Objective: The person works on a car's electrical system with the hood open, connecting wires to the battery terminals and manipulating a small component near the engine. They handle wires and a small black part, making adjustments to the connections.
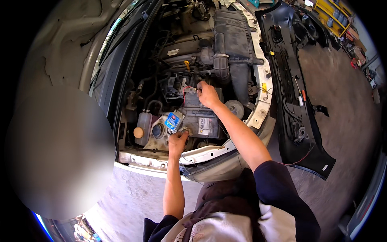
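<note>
battery [201,121]: dusty matt dark plastic
air box [233,36]: matt black ribbed plastic
bumper [290,80]: glossy dark plastic
floor [338,92]: rough concrete

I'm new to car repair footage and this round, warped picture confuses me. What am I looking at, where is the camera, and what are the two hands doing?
The camera sits on a person's head and looks down through a fisheye lens, so straight edges bend. Both bare forearms enter from below. They lean over an open engine bay. The left hand is at the near end of the battery, beside a small blue tag. The right hand is at the battery's far end, pinching something small by a thin red wire; what exactly is too small to tell. On the floor to the right lies a removed black bumper.
</note>
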{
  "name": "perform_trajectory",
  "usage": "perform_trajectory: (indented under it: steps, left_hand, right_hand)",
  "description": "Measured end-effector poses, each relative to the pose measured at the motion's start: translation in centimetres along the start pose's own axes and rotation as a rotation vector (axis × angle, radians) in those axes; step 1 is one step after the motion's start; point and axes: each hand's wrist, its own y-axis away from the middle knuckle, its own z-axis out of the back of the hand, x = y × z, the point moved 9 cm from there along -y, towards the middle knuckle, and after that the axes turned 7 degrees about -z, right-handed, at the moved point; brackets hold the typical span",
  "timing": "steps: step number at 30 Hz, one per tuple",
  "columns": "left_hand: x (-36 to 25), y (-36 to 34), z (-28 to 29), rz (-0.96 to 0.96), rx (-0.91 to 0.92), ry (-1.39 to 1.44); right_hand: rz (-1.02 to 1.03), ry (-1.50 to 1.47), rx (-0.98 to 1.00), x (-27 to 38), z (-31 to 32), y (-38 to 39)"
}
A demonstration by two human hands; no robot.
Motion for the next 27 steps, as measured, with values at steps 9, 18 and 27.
perform_trajectory:
  steps: [9,18,27]
  left_hand:
    - [-0.2,-0.4,0.3,-0.167,-0.062,-0.122]
    - [-0.9,0.0,0.4,-0.210,-0.100,-0.125]
    - [-1.0,0.3,0.5,-0.166,-0.078,-0.071]
  right_hand:
    - [-0.049,0.092,-0.072,1.2,1.2,1.2]
    - [0.011,0.322,-0.188,2.3,2.1,1.6]
    - [-0.092,0.336,-0.193,2.7,1.6,1.1]
